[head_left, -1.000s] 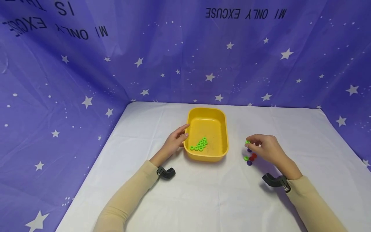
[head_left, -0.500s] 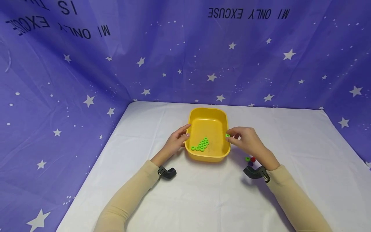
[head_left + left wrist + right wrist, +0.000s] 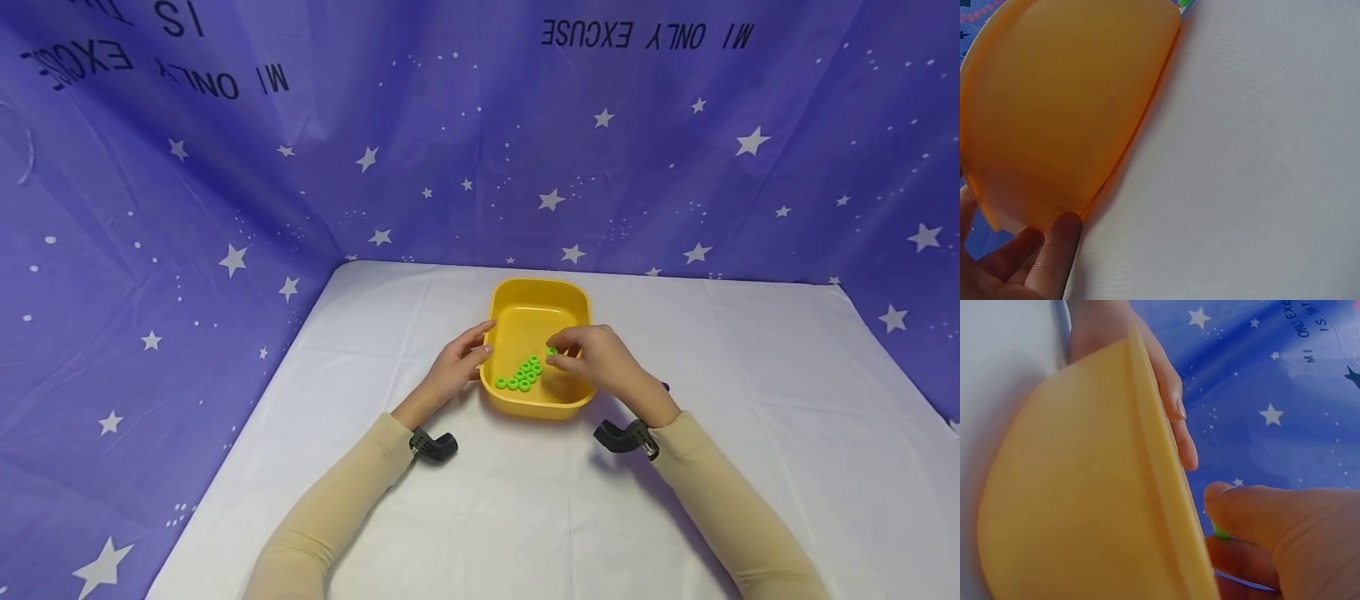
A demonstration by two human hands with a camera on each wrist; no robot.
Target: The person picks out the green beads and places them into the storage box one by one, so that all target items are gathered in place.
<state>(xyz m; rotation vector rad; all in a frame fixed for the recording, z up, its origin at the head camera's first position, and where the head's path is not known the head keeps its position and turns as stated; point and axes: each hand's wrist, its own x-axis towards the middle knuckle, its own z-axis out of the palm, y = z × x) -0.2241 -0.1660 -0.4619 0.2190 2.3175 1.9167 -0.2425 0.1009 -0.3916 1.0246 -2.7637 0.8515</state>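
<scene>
A yellow plastic tub stands on the white cloth, several small green rings lying in its near left part. At its left side my left hand holds the wall, with fingertips over the rim; in the left wrist view other fingers press the outside. Over the tub's right half, my right hand pinches another green ring between thumb and fingertips. That ring is mostly hidden in the right wrist view, where a green sliver shows below the thumb.
A small purple piece peeks out beside the right wrist; the arm hides whatever else lies there. Each wrist wears a black camera mount. Purple starry cloth hangs behind the table and at its sides.
My right hand has carried the green ring leftward from the loose pieces, across the tub's right rim and over its inside. The left hand has stayed at the tub's left wall.
</scene>
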